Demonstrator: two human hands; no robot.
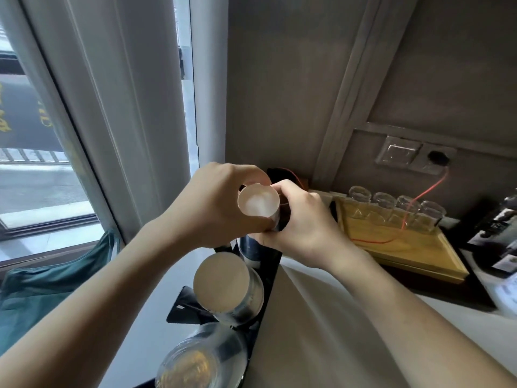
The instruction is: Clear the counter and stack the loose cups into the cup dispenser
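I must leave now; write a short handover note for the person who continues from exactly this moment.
Left hand: closed around the side of the paper cup, open mouth facing the camera.
Right hand: also gripping that cup from the other side, lower down.
The cup is held over the far tube of the black cup dispenser. The middle tube already holds a paper cup stack; the near tube holds clear plastic cups.
Done: those two tubes are loaded.
Left: seat the held cup in its tube. Whether more loose cups remain cannot be seen.
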